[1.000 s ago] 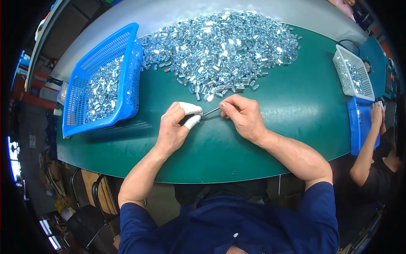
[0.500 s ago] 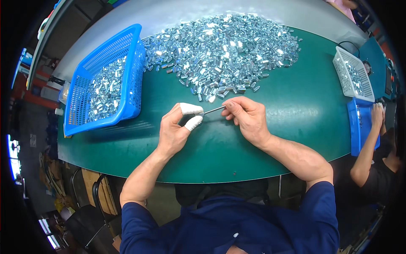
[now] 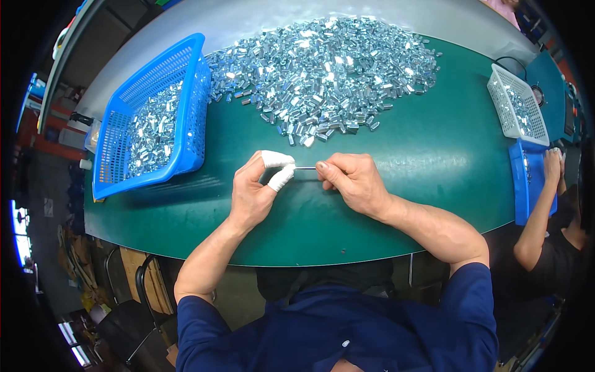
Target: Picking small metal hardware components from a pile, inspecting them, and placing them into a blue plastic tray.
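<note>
While the right hand (image 3: 358, 186) pinches it, the thin metal rod (image 3: 305, 168) runs sideways to the left hand (image 3: 251, 189), whose taped fingertips (image 3: 281, 178) pinch a part too hidden to identify.

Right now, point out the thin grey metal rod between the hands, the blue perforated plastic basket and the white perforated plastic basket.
Thin grey metal rod (image 3: 306, 168), head view: its bare middle.
Blue perforated plastic basket (image 3: 197, 118), head view: right outer wall.
White perforated plastic basket (image 3: 501, 108), head view: left wall.
</note>
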`<state>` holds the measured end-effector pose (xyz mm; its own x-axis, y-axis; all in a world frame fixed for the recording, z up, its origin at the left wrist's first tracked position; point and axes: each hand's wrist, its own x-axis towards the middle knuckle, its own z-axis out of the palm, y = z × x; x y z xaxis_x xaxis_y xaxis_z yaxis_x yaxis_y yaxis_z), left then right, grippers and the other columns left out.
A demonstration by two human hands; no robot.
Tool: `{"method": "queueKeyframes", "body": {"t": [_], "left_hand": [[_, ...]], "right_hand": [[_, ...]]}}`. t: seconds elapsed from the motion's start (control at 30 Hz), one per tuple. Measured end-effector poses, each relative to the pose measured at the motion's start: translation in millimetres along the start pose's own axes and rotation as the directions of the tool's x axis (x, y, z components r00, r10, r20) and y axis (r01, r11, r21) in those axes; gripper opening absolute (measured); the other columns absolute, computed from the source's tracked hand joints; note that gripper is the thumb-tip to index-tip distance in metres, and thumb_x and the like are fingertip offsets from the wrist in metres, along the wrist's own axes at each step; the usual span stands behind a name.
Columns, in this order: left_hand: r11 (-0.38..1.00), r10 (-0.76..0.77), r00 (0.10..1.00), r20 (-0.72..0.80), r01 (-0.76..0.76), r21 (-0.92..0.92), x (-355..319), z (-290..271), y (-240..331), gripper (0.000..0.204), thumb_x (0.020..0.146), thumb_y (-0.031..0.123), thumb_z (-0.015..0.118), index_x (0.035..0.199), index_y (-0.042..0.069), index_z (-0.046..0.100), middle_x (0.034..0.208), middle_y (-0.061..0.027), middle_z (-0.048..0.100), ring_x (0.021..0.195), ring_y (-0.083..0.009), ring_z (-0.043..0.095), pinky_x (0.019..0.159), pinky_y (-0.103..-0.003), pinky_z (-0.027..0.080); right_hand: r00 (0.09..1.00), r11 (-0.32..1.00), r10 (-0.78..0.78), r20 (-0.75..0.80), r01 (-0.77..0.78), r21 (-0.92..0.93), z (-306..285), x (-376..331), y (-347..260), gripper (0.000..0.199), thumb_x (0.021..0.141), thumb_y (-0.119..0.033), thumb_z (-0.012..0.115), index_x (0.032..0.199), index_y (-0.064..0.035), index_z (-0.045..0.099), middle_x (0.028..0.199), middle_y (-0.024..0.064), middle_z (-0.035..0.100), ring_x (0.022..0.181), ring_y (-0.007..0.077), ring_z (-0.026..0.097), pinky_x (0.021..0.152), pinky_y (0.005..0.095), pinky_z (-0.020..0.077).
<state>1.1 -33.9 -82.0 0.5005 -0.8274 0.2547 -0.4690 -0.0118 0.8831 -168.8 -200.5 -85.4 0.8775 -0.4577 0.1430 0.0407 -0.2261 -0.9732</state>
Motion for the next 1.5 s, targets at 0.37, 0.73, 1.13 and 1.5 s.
{"method": "queueKeyframes", "body": {"t": [0.37, 0.73, 1.13, 1.5], "left_hand": [[0.998, 0.05, 0.998, 0.044, -0.052, 0.047, -1, -4, 7, 0.015, 0.094, 0.003, 0.075, 0.108, 0.0, 0.074, 0.104, -0.0082, 0.07, 0.093, -0.0148, 0.067, 0.078, -0.028, 0.056], [0.998, -0.026, 0.998, 0.057, 0.022, 0.065, 0, 3, 7, 0.018, 0.091, 0.007, 0.078, 0.108, 0.002, 0.075, 0.099, -0.0097, 0.073, 0.092, -0.0203, 0.069, 0.082, -0.032, 0.054], [0.999, -0.023, 0.997, 0.076, 0.026, -0.036, -2, 4, -8, 0.02, 0.091, 0.008, 0.078, 0.11, 0.002, 0.075, 0.099, -0.0092, 0.074, 0.092, -0.0189, 0.07, 0.083, -0.031, 0.055], [0.963, 0.185, 0.978, 0.098, -0.2, 0.179, 0, 4, 3, 0.02, 0.089, 0.009, 0.081, 0.106, 0.002, 0.074, 0.1, -0.0111, 0.074, 0.092, -0.0239, 0.071, 0.079, -0.035, 0.056]], "right_hand": [[0.921, 0.943, 0.282, 0.27, -0.317, 0.097, -10, 8, -1, 0.039, 0.108, -0.03, 0.061, 0.085, -0.0009, 0.072, 0.069, 0.005, 0.069, 0.063, 0.0114, 0.065, 0.059, 0.029, 0.0505], [0.992, 0.988, 0.05, 0.12, -0.031, -0.149, -1, 7, 3, 0.02, 0.098, -0.019, 0.074, 0.093, 0.0, 0.074, 0.079, 0.0096, 0.071, 0.068, 0.0188, 0.066, 0.061, 0.0351, 0.0505], [0.915, 0.871, -0.403, 0.024, 0.392, -0.296, -5, 8, 9, 0.011, 0.09, -0.008, 0.078, 0.099, -0.0015, 0.074, 0.082, 0.0121, 0.069, 0.073, 0.0278, 0.068, 0.064, 0.0393, 0.0515], [0.965, 0.932, -0.26, 0.02, 0.256, -0.255, 2, 5, 11, 0.026, 0.098, -0.026, 0.069, 0.084, -0.0044, 0.071, 0.071, 0.0123, 0.067, 0.066, 0.0308, 0.066, 0.06, 0.0407, 0.0501]]}}
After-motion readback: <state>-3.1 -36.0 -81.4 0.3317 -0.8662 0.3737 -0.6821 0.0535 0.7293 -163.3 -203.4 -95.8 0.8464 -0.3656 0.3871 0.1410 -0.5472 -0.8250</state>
